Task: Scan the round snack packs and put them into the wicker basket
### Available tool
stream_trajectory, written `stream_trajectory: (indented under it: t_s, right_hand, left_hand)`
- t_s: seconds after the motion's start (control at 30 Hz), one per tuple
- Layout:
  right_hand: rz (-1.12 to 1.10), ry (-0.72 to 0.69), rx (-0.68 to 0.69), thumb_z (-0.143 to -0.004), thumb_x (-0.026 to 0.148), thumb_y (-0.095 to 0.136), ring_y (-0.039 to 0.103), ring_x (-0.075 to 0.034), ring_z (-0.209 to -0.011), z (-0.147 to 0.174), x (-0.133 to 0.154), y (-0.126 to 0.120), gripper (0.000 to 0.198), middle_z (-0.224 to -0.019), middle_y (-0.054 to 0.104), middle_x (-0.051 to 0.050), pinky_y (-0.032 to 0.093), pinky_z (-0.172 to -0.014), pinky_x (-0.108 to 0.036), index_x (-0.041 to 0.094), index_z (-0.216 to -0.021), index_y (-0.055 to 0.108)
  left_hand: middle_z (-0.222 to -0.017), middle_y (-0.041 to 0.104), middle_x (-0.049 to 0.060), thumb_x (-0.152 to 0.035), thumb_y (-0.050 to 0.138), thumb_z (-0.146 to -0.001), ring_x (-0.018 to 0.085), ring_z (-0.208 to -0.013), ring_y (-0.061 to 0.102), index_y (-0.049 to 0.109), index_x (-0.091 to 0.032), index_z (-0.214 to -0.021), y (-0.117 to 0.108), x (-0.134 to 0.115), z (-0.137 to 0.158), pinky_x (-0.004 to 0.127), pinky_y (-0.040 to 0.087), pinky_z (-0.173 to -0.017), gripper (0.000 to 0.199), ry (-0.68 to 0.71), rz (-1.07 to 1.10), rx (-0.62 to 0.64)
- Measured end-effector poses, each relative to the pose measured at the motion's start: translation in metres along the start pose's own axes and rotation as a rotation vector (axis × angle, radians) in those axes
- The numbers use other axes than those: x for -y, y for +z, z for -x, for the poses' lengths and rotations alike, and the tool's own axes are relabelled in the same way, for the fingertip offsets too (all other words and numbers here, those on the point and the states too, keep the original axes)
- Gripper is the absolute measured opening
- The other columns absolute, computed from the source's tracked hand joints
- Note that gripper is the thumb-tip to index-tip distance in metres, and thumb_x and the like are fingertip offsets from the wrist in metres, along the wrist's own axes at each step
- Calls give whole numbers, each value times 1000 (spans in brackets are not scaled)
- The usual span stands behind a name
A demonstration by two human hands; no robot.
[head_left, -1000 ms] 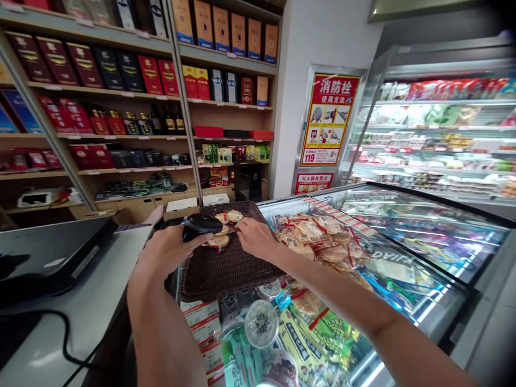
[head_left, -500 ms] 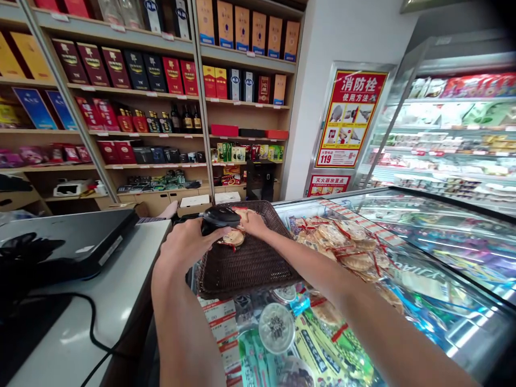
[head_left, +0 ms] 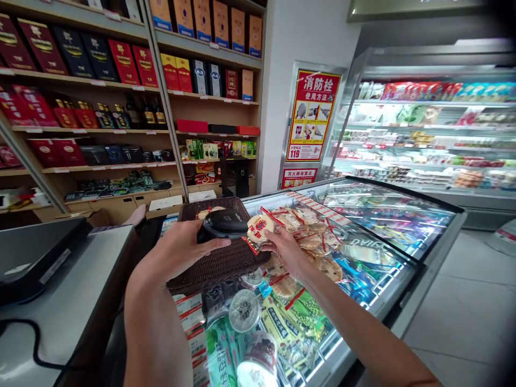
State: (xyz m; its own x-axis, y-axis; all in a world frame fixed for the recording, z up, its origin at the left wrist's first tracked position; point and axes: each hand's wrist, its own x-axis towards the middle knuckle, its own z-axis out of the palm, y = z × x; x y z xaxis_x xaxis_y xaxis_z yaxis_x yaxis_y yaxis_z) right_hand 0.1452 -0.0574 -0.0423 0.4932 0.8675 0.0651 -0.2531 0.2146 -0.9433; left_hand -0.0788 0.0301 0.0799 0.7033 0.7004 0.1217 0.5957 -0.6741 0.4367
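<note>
My left hand [head_left: 183, 250] is wrapped round a black barcode scanner [head_left: 226, 221], its head pointing right above a dark brown wicker basket [head_left: 215, 271]. Pinched in my right hand [head_left: 281, 247] is a round, pale packaged biscuit [head_left: 259, 228] with red print and a clear, red-edged wrapper. The biscuit is close to the scanner's front end. Another wrapped biscuit [head_left: 215, 209] shows in the basket, partly hidden behind the scanner. To the right of the basket, a pile of similar wrapped biscuits [head_left: 310, 231] lies on the freezer's glass top.
Beneath the basket and biscuits is a glass-topped chest freezer [head_left: 387, 247] with packaged ices inside. A white counter [head_left: 92, 279] with a black device [head_left: 40, 263] and a cable stands left. Shelves of boxed bottles [head_left: 124, 62] line the back; a lit display fridge [head_left: 427, 129] stands right.
My right hand has lifted a biscuit out of the basket and brought it right, in front of the scanner. The scanner stays in my left hand. The view has turned right.
</note>
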Motion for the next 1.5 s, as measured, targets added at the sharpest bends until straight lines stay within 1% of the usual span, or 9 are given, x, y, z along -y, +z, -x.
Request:
stream_trajectory:
  t_s: [0.1,0.17,0.23,0.37,0.5,0.63,0.83,1.07,1.5]
  right_hand:
    - [24,-55,-60,-79,34,68,70,-19,-89,9,-11,-6,26,-99,73,-6,59,-79,-34,20,-100,59]
    - [115,-166,-80,-78,28,66,69,-20,-91,13,-22,-10,23,-101,73,-6,58,-81,-36,21,-98,58]
    - [283,-380,-93,-73,16,59,68,-21,-98,15,-30,-16,20,-104,72,-5,55,-88,-38,22,-92,59]
    - [683,-838,-186,-59,-1,45,60,-24,-113,19,-33,-29,39,-112,68,-7,48,-98,-43,22,-85,64]
    - [819,-1044,-310,-58,-4,42,59,-24,-107,22,-30,-37,46,-108,65,-8,50,-91,-42,22,-87,66]
    - [895,-1124,-415,-61,-5,42,60,-24,-104,23,-32,-41,47,-108,63,-7,51,-88,-42,23,-89,67]
    - [970,-1256,-565,-74,-2,48,61,-24,-104,24,-32,-42,35,-107,63,-8,53,-88,-41,23,-92,65]
    - [1085,-1189,-628,-84,12,55,61,-24,-105,25,-34,-47,17,-108,64,-9,53,-91,-42,23,-90,66]
    - [1056,-1107,-626,-73,1,50,62,-23,-103,16,-37,-51,32,-108,64,-8,51,-92,-41,22,-91,66]
  left_hand:
    - [-73,74,2,-73,55,-76,25,-76,66,69,-24,-85,4,-5,-4,29,40,-66,52,9,-71,7]
    - [-74,75,3,-73,56,-76,26,-77,66,69,-23,-84,5,-6,-6,30,40,-67,52,-5,-91,14]
    - [-76,75,4,-74,55,-76,27,-80,66,69,-23,-84,5,-6,-6,31,41,-69,53,-16,-94,31]
    - [-75,73,3,-74,54,-78,25,-77,65,66,-22,-81,3,-8,-4,31,41,-70,54,-24,-85,78]
    - [-72,69,0,-73,55,-79,22,-71,61,62,-21,-81,6,-10,-1,29,39,-66,52,45,-77,151]
    - [-77,66,0,-73,57,-76,22,-75,60,61,-22,-83,11,-15,-1,28,38,-63,52,107,-107,207]
    - [-76,67,2,-72,57,-76,24,-73,60,60,-22,-77,15,-17,-5,30,37,-63,50,93,-124,186]
    - [-77,68,2,-75,54,-78,24,-72,61,59,-23,-79,16,-15,-4,30,37,-63,52,93,-200,171]
    - [-80,70,2,-76,53,-78,23,-72,62,62,-23,-88,15,-15,-6,30,39,-67,54,95,-208,171]
